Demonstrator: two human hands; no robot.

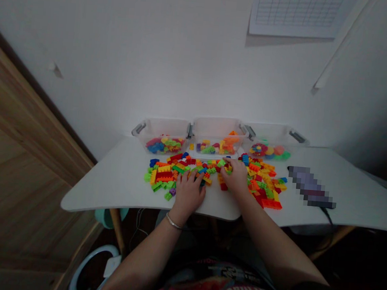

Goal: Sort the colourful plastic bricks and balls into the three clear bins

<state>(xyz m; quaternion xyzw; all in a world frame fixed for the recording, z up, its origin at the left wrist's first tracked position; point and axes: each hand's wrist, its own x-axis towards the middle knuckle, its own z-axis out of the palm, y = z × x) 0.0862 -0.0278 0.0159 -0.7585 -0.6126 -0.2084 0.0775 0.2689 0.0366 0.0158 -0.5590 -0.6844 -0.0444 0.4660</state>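
Loose plastic toy bricks (164, 174) in red, orange, yellow, green and blue lie spread over the white table. My left hand (189, 194), with a bracelet at the wrist, rests palm down on the near side of the pile, its fingers apart and touching bricks. Slightly farther forward, my right hand (236, 177) has its thumb and fingers curled at a light-green toy brick (221, 163), which appears pinched at the fingertips. More bricks (264, 182) lie to the right of that hand, partly hidden by it.
Three clear plastic bins stand against the wall: left (164, 127), middle (215, 124) and right (271, 133), each with colourful pieces inside. A pixelated phone-like device (311, 186) with a cable lies on the right of the white table (103, 182).
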